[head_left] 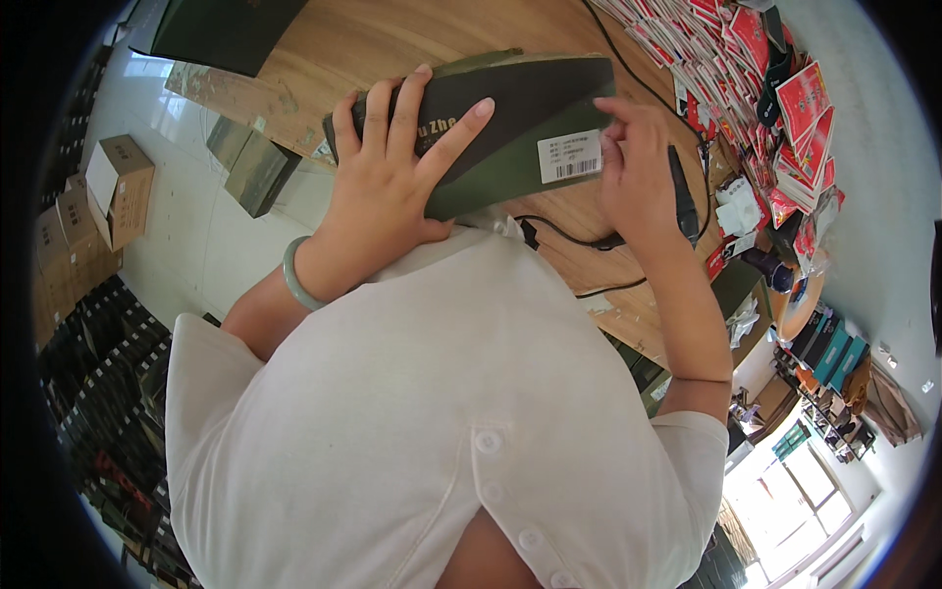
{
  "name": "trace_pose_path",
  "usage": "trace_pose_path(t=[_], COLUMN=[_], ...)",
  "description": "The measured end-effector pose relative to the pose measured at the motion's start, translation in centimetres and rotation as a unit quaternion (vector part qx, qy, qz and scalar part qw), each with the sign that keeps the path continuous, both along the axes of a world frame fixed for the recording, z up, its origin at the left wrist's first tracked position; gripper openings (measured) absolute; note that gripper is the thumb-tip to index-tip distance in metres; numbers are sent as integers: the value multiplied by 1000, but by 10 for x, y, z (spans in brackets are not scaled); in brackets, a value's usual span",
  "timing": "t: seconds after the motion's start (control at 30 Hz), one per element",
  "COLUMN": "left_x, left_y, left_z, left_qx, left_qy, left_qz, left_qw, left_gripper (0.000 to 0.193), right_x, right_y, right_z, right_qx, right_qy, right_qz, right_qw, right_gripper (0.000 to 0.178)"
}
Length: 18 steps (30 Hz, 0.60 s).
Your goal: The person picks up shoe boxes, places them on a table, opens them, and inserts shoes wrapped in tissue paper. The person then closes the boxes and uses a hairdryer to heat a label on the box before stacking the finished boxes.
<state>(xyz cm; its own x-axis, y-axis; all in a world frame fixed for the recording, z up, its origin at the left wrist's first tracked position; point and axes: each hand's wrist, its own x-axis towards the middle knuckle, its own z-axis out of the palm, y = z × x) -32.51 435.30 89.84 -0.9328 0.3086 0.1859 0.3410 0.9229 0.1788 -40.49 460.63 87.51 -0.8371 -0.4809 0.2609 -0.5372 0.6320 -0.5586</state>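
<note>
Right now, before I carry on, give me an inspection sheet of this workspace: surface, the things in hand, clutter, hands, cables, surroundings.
Surface: wooden table, partly bare.
Things in hand: dark green flat box with a white barcode label, held above the table edge.
Clutter: heap of red packets on the table's right side; another dark box at the far left.
Hands: left hand spread over the box's left part; right hand at its right end, fingers beside the label.
Cables: black cable runs across the table, passing behind the right hand.
Surroundings: cardboard cartons and stacked dark boxes on the floor at left; shelves at right.
</note>
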Motion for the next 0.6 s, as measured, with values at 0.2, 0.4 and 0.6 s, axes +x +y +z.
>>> trace_pose_path(t=[0.2, 0.4, 0.6], left_x=[2, 3, 2], left_y=[-1, -1, 0], left_z=[0, -2, -2], left_qx=[10, 11, 10], left_qy=[2, 11, 11], left_qz=[3, -2, -3], left_qw=[1000, 1000, 1000], left_gripper=[112, 111, 111], right_x=[4, 4, 2], right_y=[6, 5, -1], right_z=[2, -9, -15], right_qx=[-81, -21, 59], right_qy=[-42, -20, 42], right_qz=[-83, -101, -92], right_qw=[992, 994, 993], right_gripper=[20, 11, 9])
